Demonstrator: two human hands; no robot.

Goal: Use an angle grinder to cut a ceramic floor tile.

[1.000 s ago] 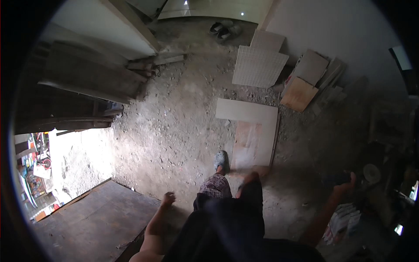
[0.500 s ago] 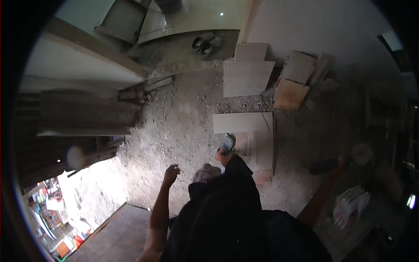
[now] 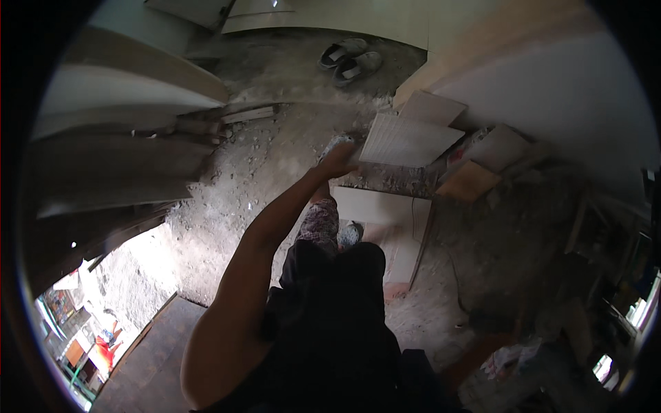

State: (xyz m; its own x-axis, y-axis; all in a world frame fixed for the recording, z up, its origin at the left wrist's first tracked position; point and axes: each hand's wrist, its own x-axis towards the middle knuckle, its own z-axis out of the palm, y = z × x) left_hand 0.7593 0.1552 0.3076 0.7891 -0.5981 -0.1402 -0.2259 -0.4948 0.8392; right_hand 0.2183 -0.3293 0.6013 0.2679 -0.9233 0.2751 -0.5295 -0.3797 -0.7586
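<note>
My left hand (image 3: 339, 160) reaches forward over my stepping leg, near a tilted white grid-patterned panel (image 3: 406, 141); its fingers look loosely apart and empty, without visible contact with the panel. My right hand (image 3: 508, 339) is low at the right in shadow, closed around a dark object (image 3: 485, 323) too dim to identify. Below me, a large pale board (image 3: 406, 251) lies on the dusty floor, with one speckled shoe (image 3: 350, 234) over it and the other beyond its far edge, partly behind my left hand.
Orange-brown and pale boards (image 3: 468, 180) lean along the right wall. A pair of shoes (image 3: 351, 65) sits by the far threshold. Dark sheets (image 3: 117, 172) and timber line the left side, beside a bright opening. A dark platform (image 3: 144, 358) is at lower left, with rubble scattered about.
My left hand has swung up and forward from lower left. My feet have stepped onward over the board. My right hand has dropped lower, still with the dark object.
</note>
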